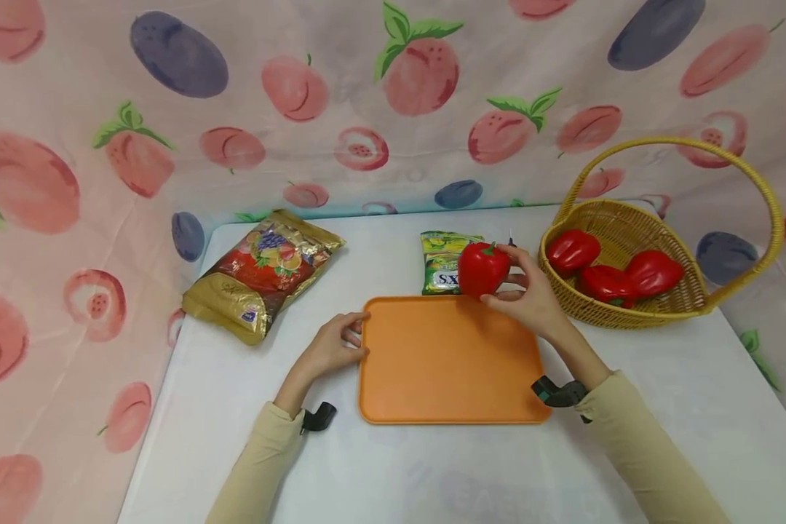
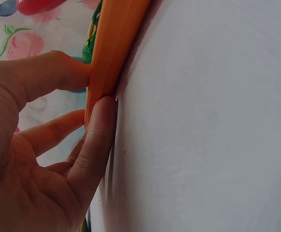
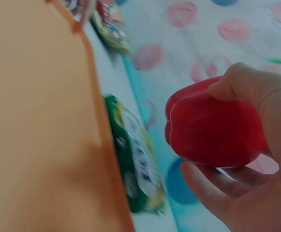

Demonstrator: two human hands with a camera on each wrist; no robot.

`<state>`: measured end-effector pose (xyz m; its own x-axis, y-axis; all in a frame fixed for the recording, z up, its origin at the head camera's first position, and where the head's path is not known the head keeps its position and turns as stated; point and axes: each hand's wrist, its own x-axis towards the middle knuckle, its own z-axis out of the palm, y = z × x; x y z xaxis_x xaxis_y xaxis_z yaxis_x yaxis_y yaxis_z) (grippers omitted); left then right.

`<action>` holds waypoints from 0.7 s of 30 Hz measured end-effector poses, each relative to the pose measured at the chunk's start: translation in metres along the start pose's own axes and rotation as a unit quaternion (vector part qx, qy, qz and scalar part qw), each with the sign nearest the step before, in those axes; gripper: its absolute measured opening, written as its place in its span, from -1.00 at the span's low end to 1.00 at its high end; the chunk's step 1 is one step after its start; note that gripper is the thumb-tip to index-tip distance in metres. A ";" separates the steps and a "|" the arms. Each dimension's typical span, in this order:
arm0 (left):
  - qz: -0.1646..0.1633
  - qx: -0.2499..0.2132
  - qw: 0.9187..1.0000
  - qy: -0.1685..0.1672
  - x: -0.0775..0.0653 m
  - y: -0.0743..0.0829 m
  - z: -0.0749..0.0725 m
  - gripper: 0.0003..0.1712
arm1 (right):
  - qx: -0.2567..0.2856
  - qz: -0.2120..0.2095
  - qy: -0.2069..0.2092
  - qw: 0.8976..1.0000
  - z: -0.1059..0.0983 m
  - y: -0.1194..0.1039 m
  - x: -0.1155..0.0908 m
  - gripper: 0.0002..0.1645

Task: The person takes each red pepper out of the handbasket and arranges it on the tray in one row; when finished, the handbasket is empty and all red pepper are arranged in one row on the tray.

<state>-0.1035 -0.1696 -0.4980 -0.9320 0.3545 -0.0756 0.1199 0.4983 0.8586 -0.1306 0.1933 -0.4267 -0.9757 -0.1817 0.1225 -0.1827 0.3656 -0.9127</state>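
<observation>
My right hand [image 1: 527, 295] grips a red bell pepper [image 1: 482, 269] with a green stem, thumb on one side and fingers on the other. The pepper is held over the far edge of an orange tray [image 1: 452, 364]; the right wrist view shows it in the grasp too [image 3: 213, 125]. At the tray's left side, my left hand [image 1: 336, 344] holds the rim with fingers and thumb. Up close in the left wrist view, the digits of the left hand [image 2: 53, 145] lie against the orange rim [image 2: 114, 43], one low beside the white table.
A yellow wicker basket [image 1: 629, 316] with a tall handle holds several red peppers at the right. Behind the tray lies a green snack packet [image 1: 437, 266], partly covered by the pepper. A gold and red bag [image 1: 265, 273] lies at the left. Fruit-patterned cloth rises behind the table.
</observation>
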 end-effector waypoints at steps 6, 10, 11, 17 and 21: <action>0.000 -0.001 1.000 -0.004 0.001 0.001 -0.001 -0.25 | -0.007 -0.043 -0.039 0.998 0.043 0.002 0.003 0.04; -0.005 -0.005 1.000 -0.005 0.001 0.000 -0.001 -0.25 | -0.032 -0.048 -0.078 0.995 0.066 0.005 0.002 0.00; -0.005 -0.005 1.000 -0.005 0.002 0.000 -0.001 -0.25 | -0.038 -0.048 -0.089 0.994 0.071 0.006 0.003 -0.01; -0.005 -0.003 1.000 -0.006 0.003 -0.002 0.000 -0.26 | -0.045 -0.054 -0.128 0.989 0.095 0.009 0.005 0.00; -0.008 -0.002 1.000 -0.007 0.003 -0.003 -0.001 -0.27 | -0.044 -0.059 -0.129 0.989 0.103 0.008 0.007 0.00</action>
<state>-0.1065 -0.1709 -0.5007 -0.9291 0.3572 -0.0962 0.1036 0.5009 0.8593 -0.1261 0.1007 -0.4735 -0.8852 -0.4514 0.1124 -0.3148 0.4035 -0.8591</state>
